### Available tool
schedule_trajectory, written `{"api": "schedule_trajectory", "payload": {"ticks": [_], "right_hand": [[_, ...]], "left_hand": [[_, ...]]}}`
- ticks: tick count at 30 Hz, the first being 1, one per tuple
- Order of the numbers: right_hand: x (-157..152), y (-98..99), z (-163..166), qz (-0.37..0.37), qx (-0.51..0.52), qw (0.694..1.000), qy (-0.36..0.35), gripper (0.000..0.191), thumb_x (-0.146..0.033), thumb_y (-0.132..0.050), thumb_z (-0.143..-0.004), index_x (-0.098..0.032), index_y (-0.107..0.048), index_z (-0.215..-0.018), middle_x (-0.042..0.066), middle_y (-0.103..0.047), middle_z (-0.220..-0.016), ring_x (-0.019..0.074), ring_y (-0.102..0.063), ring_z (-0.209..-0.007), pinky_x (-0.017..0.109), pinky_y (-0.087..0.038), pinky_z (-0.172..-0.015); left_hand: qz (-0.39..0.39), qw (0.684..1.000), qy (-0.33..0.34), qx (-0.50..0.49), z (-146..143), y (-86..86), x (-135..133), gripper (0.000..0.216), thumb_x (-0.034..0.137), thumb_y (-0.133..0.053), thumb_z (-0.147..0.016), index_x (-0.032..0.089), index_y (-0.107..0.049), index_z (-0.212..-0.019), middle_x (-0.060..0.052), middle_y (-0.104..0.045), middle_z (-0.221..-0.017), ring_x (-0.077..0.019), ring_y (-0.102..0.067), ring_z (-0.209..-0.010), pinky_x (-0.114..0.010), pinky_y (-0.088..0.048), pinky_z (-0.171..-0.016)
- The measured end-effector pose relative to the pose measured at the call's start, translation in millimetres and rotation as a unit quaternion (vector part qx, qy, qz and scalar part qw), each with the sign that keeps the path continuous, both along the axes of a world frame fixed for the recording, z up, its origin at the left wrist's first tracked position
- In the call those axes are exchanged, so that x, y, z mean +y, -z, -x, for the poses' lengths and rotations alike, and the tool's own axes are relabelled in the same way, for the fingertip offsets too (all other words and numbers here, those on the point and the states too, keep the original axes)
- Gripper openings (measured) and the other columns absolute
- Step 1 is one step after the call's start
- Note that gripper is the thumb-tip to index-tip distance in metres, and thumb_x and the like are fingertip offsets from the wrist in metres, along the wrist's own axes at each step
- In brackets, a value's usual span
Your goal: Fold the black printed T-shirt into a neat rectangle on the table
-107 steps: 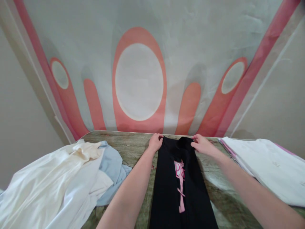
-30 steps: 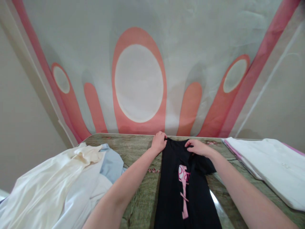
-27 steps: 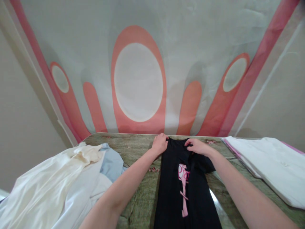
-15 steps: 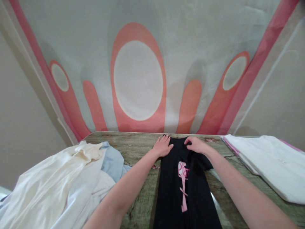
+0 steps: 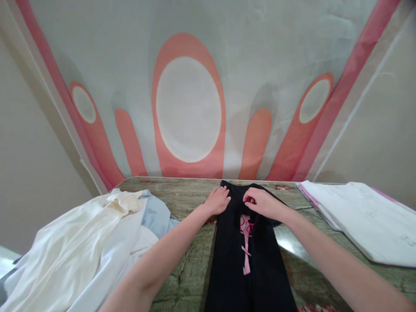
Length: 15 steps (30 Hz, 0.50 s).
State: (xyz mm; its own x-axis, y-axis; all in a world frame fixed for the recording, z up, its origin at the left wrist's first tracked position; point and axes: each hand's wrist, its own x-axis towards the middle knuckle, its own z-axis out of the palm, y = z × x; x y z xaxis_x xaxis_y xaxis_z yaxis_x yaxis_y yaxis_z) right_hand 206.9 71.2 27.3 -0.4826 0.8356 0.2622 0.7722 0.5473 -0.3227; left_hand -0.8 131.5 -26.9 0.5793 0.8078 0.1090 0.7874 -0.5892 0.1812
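Note:
A black T-shirt (image 5: 227, 260) with a pink print (image 5: 246, 247) lies lengthwise on the table, its sides turned in so that only a strip of the print shows. My left hand (image 5: 217, 201) rests flat on its upper left edge, fingers stretched out. Over the upper right part is my right hand (image 5: 265, 203), fingers curled and pinched at the black cloth near the collar; the fingertips are partly hidden. A short sleeve sticks out to the right beneath that wrist.
On the left, a loose heap of cream, white and light blue clothes (image 5: 74, 242) covers the wood-patterned table (image 5: 182, 281). At the right lies a stack of folded white and pink clothes (image 5: 373, 216). Behind the table's far edge stands a wall with a coral pattern (image 5: 190, 169).
My right hand has moved left and slightly nearer across the shirt's upper part, and the sleeve there lies differently. My left hand stays on the left edge. The view has shifted slightly.

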Motion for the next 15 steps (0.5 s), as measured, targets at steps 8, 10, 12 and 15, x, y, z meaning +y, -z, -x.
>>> {"api": "schedule_trajectory", "payload": {"ticks": [8, 10, 12, 15], "right_hand": [[-37.6, 13.9, 20.8, -0.057, -0.059, 0.996, -0.046, 0.016, -0.009, -0.05, -0.076, -0.018, -0.059, -0.086, 0.004, -0.055, -0.088, 0.0158, -0.051, -0.082, 0.026, -0.04, -0.074], [-36.3, 18.4, 24.2, -0.073, -0.09, 0.993, -0.038, 0.015, -0.01, -0.05, -0.078, -0.018, -0.06, -0.086, 0.004, -0.055, -0.089, 0.0156, -0.051, -0.08, 0.027, -0.039, -0.073], [-35.7, 20.6, 26.0, -0.09, -0.124, 0.988, -0.033, 0.014, -0.013, -0.049, -0.081, -0.018, -0.062, -0.085, 0.004, -0.055, -0.088, 0.0156, -0.05, -0.078, 0.028, -0.038, -0.072], [-37.4, 18.5, 24.8, -0.115, -0.161, 0.98, -0.032, 0.017, -0.017, -0.047, -0.084, -0.019, -0.063, -0.082, 0.003, -0.056, -0.086, 0.0161, -0.05, -0.079, 0.03, -0.035, -0.072]], "left_hand": [[-0.004, 1.0, 0.014, 0.017, -0.5, 1.0, -28.7, 0.053, 0.044, -0.018, -0.092, 0.016, -0.028, -0.135, -0.009, -0.024, -0.144, -0.0222, -0.02, -0.132, -0.042, -0.019, -0.105], [-0.023, 0.999, 0.019, 0.017, -0.1, 3.1, -30.7, 0.054, 0.045, -0.017, -0.092, 0.016, -0.027, -0.136, -0.009, -0.023, -0.144, -0.0221, -0.019, -0.132, -0.042, -0.019, -0.106], [-0.036, 0.999, 0.023, 0.022, 0.9, 4.5, -31.6, 0.054, 0.045, -0.017, -0.092, 0.016, -0.027, -0.136, -0.009, -0.022, -0.144, -0.0219, -0.019, -0.132, -0.041, -0.018, -0.106], [-0.044, 0.998, 0.025, 0.032, 1.8, 5.4, -32.2, 0.055, 0.047, -0.016, -0.091, 0.016, -0.027, -0.136, -0.008, -0.022, -0.145, -0.0217, -0.018, -0.133, -0.04, -0.018, -0.106]]}}
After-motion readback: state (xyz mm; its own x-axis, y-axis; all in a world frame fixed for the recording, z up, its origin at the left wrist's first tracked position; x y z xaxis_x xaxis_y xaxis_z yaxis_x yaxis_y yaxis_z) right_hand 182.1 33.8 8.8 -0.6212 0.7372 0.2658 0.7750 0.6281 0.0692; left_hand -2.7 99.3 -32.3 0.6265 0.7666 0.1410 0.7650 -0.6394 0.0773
